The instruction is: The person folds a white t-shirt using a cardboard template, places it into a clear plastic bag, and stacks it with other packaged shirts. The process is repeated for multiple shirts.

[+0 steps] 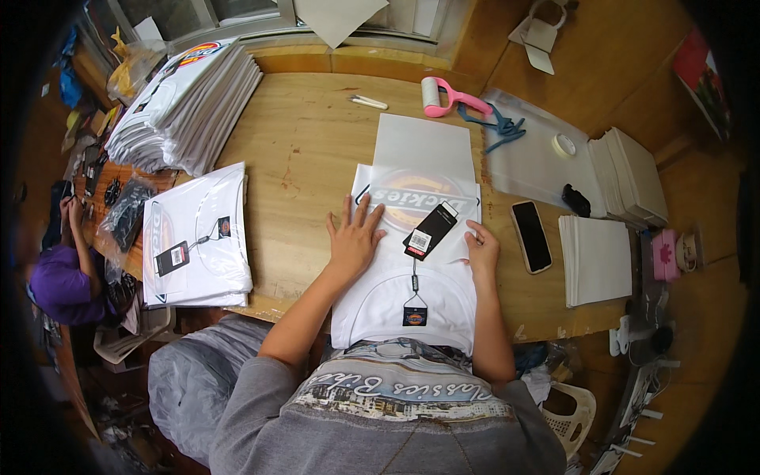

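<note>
A folded white T-shirt (372, 294) lies in front of me, its collar toward my body. A black hang tag (430, 231) with a white label rests on it, tied by a cord to the neck label. A translucent sheet (443, 198) covers the coloured chest print. Beyond the shirt's far edge sticks out a grey-white board (423, 146). My left hand (356, 235) lies flat on the shirt's left side, fingers spread. At its right edge my right hand (481, 252) has curled fingers gripping the edge; the fingertips are partly hidden.
Folded white shirts (190, 111) form a tall stack at far left; a shorter pile (202, 245) is nearer. To the right are a phone (531, 236), white boards (595, 261), a pink lint roller (451, 99) and a tape roll (564, 145). A person in purple (63, 285) sits far left.
</note>
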Action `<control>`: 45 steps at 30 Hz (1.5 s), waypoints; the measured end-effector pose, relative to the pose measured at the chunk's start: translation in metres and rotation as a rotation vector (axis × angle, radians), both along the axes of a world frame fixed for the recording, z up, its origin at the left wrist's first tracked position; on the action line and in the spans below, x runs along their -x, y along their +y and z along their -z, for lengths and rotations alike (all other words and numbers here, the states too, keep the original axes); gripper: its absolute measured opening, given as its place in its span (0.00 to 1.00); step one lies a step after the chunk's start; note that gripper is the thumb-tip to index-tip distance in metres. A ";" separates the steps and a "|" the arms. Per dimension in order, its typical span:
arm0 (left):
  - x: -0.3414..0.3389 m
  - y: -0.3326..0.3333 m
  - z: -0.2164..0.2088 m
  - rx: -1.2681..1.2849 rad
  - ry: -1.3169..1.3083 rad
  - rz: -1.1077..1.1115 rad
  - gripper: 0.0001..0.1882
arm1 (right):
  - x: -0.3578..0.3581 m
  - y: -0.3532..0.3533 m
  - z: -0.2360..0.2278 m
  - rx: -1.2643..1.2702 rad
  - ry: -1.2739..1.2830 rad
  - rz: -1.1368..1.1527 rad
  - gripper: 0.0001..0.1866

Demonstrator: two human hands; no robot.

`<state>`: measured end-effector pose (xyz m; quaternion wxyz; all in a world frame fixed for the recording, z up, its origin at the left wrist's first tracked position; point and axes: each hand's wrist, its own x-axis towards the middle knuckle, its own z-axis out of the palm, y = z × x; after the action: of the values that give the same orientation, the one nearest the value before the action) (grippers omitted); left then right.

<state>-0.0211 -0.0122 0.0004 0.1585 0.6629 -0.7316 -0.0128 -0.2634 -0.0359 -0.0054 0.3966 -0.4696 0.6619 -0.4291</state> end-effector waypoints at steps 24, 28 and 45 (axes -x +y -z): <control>-0.013 -0.029 0.007 0.066 0.052 0.090 0.20 | 0.114 -0.009 -0.030 -0.282 1.105 0.071 0.43; -0.012 -0.031 0.009 0.038 0.051 0.079 0.21 | 0.147 -0.017 -0.018 -0.052 0.818 -0.120 0.47; -0.012 -0.058 -0.017 -0.054 0.049 0.055 0.14 | -0.007 -0.044 -0.035 0.353 0.636 -0.984 0.32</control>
<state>-0.0095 -0.0698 0.0169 0.1578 0.6460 -0.7450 -0.0531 -0.2559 -0.0803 0.0295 0.2475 -0.8839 0.3723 -0.1374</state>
